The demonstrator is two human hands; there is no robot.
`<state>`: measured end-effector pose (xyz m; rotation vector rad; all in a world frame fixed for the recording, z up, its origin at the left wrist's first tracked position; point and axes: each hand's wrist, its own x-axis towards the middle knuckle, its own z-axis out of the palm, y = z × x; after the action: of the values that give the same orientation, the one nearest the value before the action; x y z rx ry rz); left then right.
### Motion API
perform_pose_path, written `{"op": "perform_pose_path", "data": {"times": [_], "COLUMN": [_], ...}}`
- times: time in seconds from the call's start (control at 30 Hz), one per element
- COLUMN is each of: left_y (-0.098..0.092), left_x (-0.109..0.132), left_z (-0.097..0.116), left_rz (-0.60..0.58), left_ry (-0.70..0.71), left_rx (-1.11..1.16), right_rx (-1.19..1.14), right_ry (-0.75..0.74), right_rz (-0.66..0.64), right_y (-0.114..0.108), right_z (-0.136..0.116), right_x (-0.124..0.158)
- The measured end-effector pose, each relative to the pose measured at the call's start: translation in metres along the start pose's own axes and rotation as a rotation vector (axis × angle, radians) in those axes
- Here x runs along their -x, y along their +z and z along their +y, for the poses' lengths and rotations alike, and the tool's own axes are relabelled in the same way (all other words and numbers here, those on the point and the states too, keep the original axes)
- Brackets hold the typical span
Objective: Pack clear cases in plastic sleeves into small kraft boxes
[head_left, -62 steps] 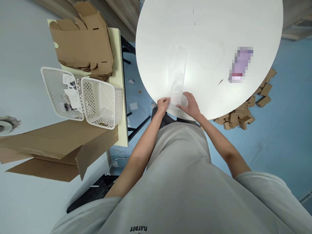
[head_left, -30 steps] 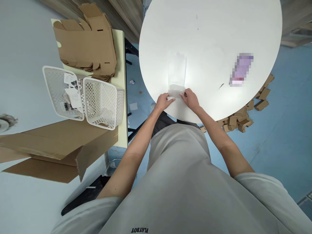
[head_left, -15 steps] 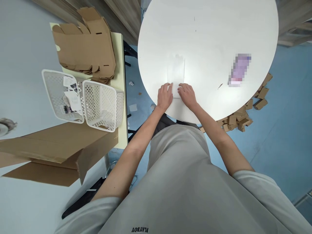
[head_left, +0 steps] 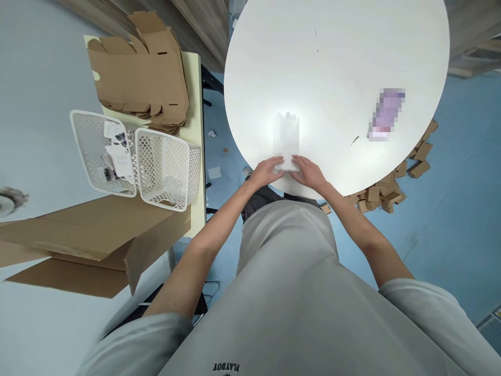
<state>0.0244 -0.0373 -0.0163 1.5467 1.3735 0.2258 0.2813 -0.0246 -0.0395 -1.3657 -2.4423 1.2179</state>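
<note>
A narrow white strip of fabric or paper (head_left: 286, 137) lies on the round white table (head_left: 336, 62), close to its near edge and hard to make out against the top. Its near end looks folded over. My left hand (head_left: 267, 171) and my right hand (head_left: 309, 171) sit side by side at that near end, fingers curled and pinching the fold from both sides.
A purple blurred object (head_left: 385, 114) lies on the table's right part. To the left, a small table carries flat cardboard blanks (head_left: 136, 68) and two white perforated baskets (head_left: 166, 167). A large cardboard box (head_left: 94, 235) is lower left. Small brown boxes (head_left: 391, 193) litter the blue floor.
The white strip has become shorter as its near end was folded over. My hands moved forward onto it, then drew back with it toward the near table edge.
</note>
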Motion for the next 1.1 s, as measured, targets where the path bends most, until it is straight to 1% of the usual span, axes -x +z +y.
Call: {"op": "perform_pose_path", "data": {"times": [0.07,0.13,0.23,0.33,0.4,0.47,0.5,0.53,0.57,0.6,0.63,0.7,0.77,0.83,1.0,1.1], "left_y": [0.000,-0.001,-0.004,-0.006,-0.006,-0.004,-0.003,-0.002,-0.001,-0.001,0.000,0.000,0.001,0.004,0.019,0.024], "left_x": [0.006,0.003,-0.016,-0.040,-0.053,-0.064,-0.067,-0.071,-0.073,-0.075,-0.076,-0.076,-0.071,-0.061,-0.024,-0.007], "left_z": [0.004,0.008,0.009,0.006,0.005,0.005,0.006,0.007,0.009,0.010,0.012,0.013,0.011,0.008,-0.002,-0.002], "left_rz": [0.026,0.053,0.098,0.125,0.124,0.173,0.220,0.270,0.303,0.305,0.271,0.154,0.068,0.037,-0.055,-0.092], "left_ry": [-0.042,-0.074,-0.148,-0.251,-0.322,-0.375,-0.369,-0.332,-0.265,-0.181,-0.094,0.040,0.104,0.124,0.144,0.172], "left_rx": [0.039,0.053,0.011,-0.069,-0.070,-0.043,-0.036,-0.041,-0.056,-0.077,-0.100,-0.144,-0.180,-0.202,-0.211,-0.216], "right_rx": [-0.007,-0.002,0.005,0.010,0.020,0.027,0.029,0.033,0.040,0.049,0.058,0.073,0.082,0.090,0.099,0.090], "right_ry": [0.029,0.054,0.114,0.245,0.324,0.333,0.305,0.261,0.208,0.155,0.107,0.041,0.004,-0.011,-0.015,-0.041], "right_rz": [0.001,0.002,0.028,0.060,0.131,0.223,0.247,0.243,0.213,0.164,0.109,0.017,-0.030,-0.042,-0.048,-0.044], "right_y": [-0.002,-0.005,-0.010,-0.011,-0.010,-0.011,-0.012,-0.014,-0.016,-0.019,-0.022,-0.027,-0.028,-0.024,-0.002,0.001], "right_z": [-0.002,0.000,0.008,0.018,0.022,0.022,0.020,0.018,0.016,0.013,0.011,0.008,0.008,0.008,0.003,0.000], "right_x": [-0.001,-0.010,-0.030,-0.048,-0.057,-0.065,-0.068,-0.071,-0.073,-0.075,-0.075,-0.071,-0.062,-0.050,-0.007,0.010]}}
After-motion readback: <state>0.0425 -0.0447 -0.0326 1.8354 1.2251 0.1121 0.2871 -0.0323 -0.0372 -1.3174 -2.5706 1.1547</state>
